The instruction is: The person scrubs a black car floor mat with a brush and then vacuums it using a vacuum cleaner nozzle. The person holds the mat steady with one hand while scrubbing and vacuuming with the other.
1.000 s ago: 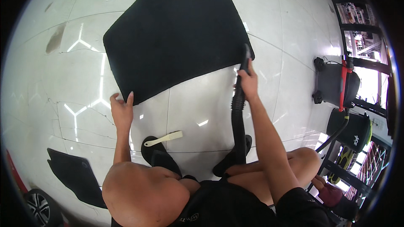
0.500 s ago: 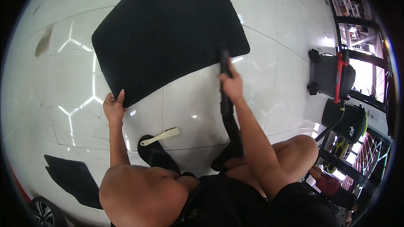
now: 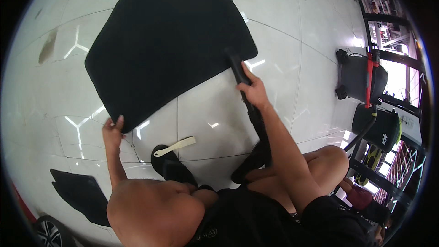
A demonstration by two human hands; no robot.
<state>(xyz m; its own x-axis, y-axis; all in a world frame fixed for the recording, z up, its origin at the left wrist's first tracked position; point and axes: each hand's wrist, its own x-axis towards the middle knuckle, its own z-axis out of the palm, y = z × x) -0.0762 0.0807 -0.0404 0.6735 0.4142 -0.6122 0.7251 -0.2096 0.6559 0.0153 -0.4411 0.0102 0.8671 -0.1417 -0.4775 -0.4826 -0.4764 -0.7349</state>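
Left hand pinching one carpet mat by its corner, right hand gripping one vacuum wand; mat's far edge cut off.

Left grip pinched, right grip curled tight

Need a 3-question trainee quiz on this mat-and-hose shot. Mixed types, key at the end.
1. What is the right grip holding?
2. True or false: the left grip is at the corner of the large black mat farthest from the person.
3. The cream tool lies nearest to: A) the car wheel; B) the left foot; C) the right grip.

Key:
1. A black nozzle on a black hose, its tip over the mat.
2. False: it is at a near corner, on the person's left.
3. B.
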